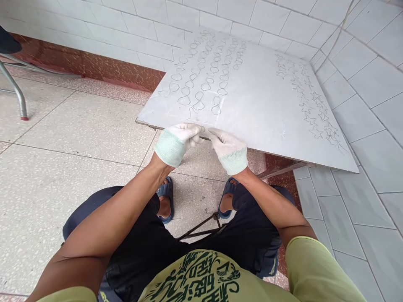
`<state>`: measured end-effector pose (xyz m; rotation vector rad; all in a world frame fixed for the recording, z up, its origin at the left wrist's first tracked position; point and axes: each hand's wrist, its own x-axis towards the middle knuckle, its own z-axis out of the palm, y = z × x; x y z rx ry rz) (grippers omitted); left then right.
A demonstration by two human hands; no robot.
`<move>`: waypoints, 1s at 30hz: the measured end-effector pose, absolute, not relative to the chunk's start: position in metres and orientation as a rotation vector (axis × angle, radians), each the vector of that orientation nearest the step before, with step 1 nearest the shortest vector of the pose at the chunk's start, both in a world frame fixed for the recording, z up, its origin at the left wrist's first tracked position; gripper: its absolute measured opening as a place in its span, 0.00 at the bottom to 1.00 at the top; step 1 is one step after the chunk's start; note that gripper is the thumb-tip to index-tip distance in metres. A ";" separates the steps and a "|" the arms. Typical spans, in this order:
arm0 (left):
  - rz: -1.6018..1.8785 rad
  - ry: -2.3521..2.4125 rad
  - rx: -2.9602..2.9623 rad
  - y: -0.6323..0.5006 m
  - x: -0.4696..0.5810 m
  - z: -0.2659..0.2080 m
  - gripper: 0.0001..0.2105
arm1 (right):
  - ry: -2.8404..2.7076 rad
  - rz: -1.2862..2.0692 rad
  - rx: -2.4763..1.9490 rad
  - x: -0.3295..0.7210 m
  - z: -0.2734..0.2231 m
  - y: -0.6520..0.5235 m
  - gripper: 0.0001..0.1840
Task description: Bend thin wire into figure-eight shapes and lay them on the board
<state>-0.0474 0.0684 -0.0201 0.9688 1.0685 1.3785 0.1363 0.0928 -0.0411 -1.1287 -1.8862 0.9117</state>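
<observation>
Both my hands wear white knit gloves with mint cuffs and meet at the near edge of a white board. My left hand (188, 135) is closed in a pinch, and a thin wire (190, 112) shows just above its fingers. Close beside it, my right hand (223, 142) pinches too, its fingertips nearly touching the left ones; the wire between them is very fine and mostly hidden. Beyond my hands, several wire figure-eights (216, 105) lie in slanting rows on the board (261, 113). Several wire stars (310, 111) are lined up on the right side.
White tiled walls (220, 12) border the board behind and to the right. Under it is a wooden support (280, 170). A metal chair leg (20, 98) stands at far left on the speckled floor (78, 126). A dark metal frame (201, 226) is between my legs.
</observation>
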 end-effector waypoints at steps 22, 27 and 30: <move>1.077 1.265 1.008 0.073 -0.062 -0.020 0.10 | -2.612 0.473 -0.799 0.169 -0.009 0.113 0.24; 1.007 1.333 1.053 0.072 -0.065 -0.020 0.09 | -2.688 0.313 -0.885 0.171 -0.010 0.109 0.25; 1.007 1.333 1.034 0.071 -0.065 -0.022 0.09 | -2.713 0.201 -0.976 0.168 -0.012 0.106 0.23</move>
